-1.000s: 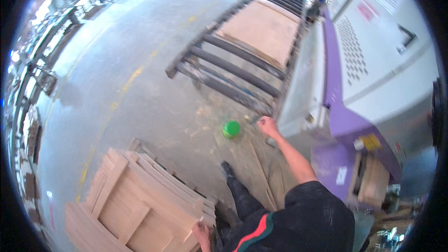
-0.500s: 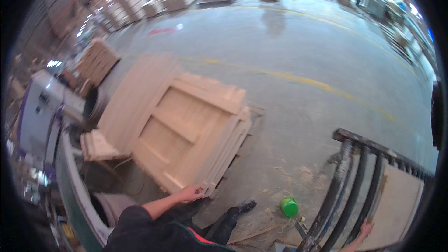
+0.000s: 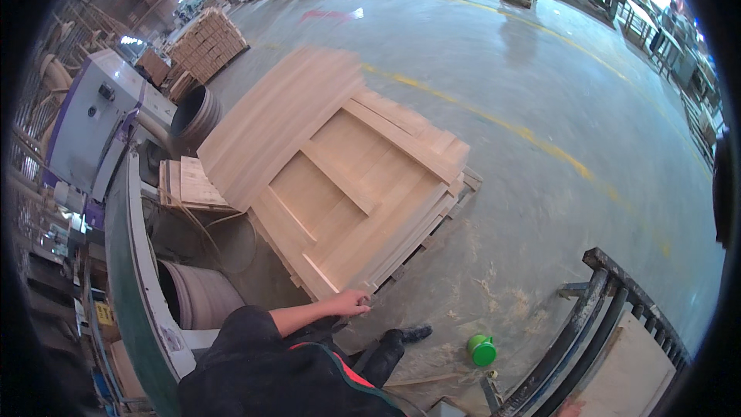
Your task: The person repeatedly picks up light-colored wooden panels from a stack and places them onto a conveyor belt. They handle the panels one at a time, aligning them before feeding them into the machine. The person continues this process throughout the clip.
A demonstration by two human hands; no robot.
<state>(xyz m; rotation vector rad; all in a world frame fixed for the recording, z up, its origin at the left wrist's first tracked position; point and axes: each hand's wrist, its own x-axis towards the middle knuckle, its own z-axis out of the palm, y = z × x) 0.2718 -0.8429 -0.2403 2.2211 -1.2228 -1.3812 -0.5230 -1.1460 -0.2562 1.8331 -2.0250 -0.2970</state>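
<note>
My left hand (image 3: 351, 303) is closed, its fingers curled beside the near corner of a stack of pale wooden panels (image 3: 340, 185). Whether anything is inside its fingers is hidden. The stack lies tilted across a low pallet, with loose wooden strips on its top panel. At the lower edge only a bit of my right hand (image 3: 571, 409) shows, next to a flat wooden board (image 3: 629, 363). That board rests on a black roller stand (image 3: 598, 293); the fingers of this hand are mostly cut off.
A green bucket (image 3: 482, 350) stands among wood shavings on the floor. Left of me are a green-edged machine table (image 3: 127, 286), a ribbed drum (image 3: 204, 293) and a grey-and-purple machine (image 3: 96, 123). Stacked timber (image 3: 207, 45) sits further back.
The view has turned, so the panel stack sits further right in the picture. My left hand looks more curled at the stack's corner; my right hand has dropped mostly out of the lower edge.
</note>
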